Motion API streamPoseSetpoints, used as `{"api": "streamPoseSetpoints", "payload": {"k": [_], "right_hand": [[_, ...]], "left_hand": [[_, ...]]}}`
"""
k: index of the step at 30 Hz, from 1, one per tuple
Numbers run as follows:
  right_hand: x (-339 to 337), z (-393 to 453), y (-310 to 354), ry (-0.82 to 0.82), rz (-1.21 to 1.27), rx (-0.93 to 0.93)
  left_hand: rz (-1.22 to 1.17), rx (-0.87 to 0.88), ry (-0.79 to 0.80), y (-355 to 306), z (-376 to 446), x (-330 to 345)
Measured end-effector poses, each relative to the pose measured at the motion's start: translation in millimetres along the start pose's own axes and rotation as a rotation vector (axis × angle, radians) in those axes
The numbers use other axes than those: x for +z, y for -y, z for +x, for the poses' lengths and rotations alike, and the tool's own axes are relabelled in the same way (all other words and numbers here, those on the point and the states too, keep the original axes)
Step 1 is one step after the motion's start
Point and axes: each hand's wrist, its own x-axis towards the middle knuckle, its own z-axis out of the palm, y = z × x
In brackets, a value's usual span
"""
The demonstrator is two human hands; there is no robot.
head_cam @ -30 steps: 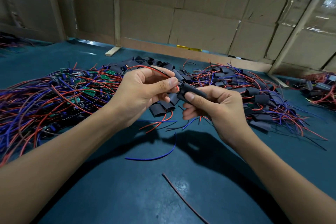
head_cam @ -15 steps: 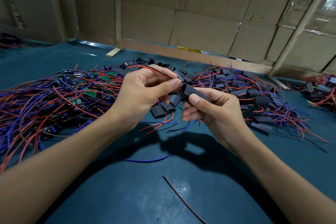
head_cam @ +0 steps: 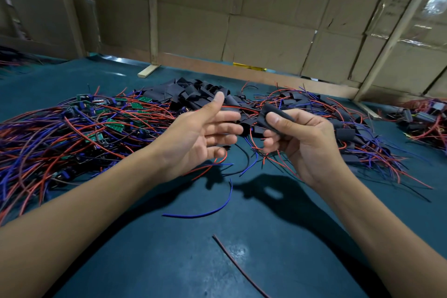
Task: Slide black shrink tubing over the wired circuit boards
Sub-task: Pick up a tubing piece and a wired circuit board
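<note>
My right hand has its grip closed on a piece of black shrink tubing, thumb pressing it against the curled fingers, held above the counter. A red wire runs from the tubing's left end toward my left hand, whose grip is open, fingers relaxed and thumb raised, holding nothing. Behind my hands I see a heap of loose tubing pieces. To the left lie bare wired circuit boards in tangled red and blue wires; to the right, sleeved boards.
</note>
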Motion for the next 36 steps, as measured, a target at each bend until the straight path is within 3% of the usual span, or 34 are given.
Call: {"api": "streamPoseSetpoints", "payload": {"k": [4, 8, 11, 16, 22, 27, 31, 36], "right_hand": [[-12, 3, 8, 0.002, -0.025, -0.033], [-19, 6, 10, -0.013, -0.025, -0.047], [-23, 8, 9, -0.022, -0.024, -0.048], [-31, 11, 8, 0.013, -0.113, -0.036], [-33, 8, 1, 0.028, -0.513, -0.134], [-26, 5, -9, 0.057, -1.086, -0.476], [-21, 3, -14, 0.175, -1.266, -0.490], [-21, 7, -17, 0.186, -1.319, -0.391]], "left_hand": [[0.004, -0.135, -0.015, -2, 0, 0], [-0.290, -0.213, -0.112, -4, 1, -5], [-0.448, -0.183, -0.209, -6, 4, -11], [-0.325, -0.030, -0.272, -8, 6, -12], [-0.103, 0.128, -0.313, -9, 5, -14], [-0.177, 0.117, -0.237, -9, 2, -11], [-0.173, 0.125, -0.188, -8, 1, -8], [-0.197, 0.137, -0.157, -7, -2, -4]]}}
